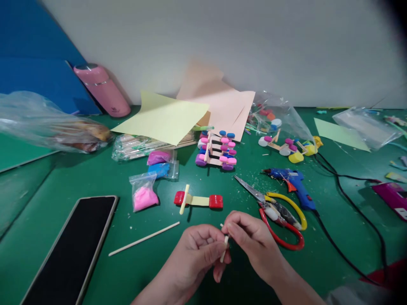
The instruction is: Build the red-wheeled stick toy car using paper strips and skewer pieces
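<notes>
Between thumb and fingers my left hand [203,254] grips a short pale wooden stick [224,250], held nearly upright. My right hand [248,239] is closed in a pinch at the stick's upper end; its fingertips hide what exactly they hold there. Just beyond the hands lies a small piece made of a pale yellow strip [199,201] with red blocks [216,201] at both ends and a short stick [185,199] standing across it. A longer wooden stick [144,239] rests on the table left of my hands.
Scissors [280,212] and a blue glue gun [292,182] with a black cord lie right. A phone [70,250] is at left, near bags of pink [144,198] and blue clay [159,170]. Behind stand small wheeled models [218,152], paper sheets [162,116] and a pink bottle [103,91].
</notes>
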Demonstrator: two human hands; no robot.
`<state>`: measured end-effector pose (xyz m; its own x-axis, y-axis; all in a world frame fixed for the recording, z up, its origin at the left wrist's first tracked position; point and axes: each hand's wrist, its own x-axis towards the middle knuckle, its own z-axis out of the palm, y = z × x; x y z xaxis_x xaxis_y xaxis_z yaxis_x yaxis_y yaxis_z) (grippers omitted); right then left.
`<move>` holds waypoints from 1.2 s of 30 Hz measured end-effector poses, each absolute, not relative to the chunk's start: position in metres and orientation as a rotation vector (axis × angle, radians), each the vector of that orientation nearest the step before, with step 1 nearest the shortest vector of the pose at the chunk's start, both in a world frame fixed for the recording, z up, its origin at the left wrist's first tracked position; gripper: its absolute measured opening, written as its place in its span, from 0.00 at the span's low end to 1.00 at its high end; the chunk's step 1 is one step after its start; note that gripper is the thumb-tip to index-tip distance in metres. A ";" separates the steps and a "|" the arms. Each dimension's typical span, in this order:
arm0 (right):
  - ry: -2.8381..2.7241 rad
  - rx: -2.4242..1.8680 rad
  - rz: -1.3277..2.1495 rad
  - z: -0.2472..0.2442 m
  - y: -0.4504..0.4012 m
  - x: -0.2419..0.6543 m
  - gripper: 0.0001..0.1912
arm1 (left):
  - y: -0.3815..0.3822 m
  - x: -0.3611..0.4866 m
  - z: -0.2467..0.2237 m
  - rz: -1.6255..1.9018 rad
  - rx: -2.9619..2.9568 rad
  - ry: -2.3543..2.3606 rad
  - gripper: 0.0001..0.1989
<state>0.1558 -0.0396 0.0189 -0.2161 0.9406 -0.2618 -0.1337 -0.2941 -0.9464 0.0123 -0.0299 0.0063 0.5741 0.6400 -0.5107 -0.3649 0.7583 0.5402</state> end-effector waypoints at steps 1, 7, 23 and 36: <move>-1.033 -1.224 1.633 0.018 -0.040 0.155 0.09 | -0.030 0.012 0.006 0.615 0.399 0.746 0.10; -1.181 -1.210 1.618 0.017 -0.043 0.156 0.10 | -0.030 0.010 0.004 0.629 0.437 0.729 0.08; -1.493 -1.704 0.720 0.011 -0.037 0.183 0.07 | -0.028 0.007 0.001 0.692 0.476 0.783 0.07; -1.709 -1.434 0.946 0.015 -0.055 0.179 0.14 | -0.026 0.009 0.000 0.753 0.351 0.804 0.06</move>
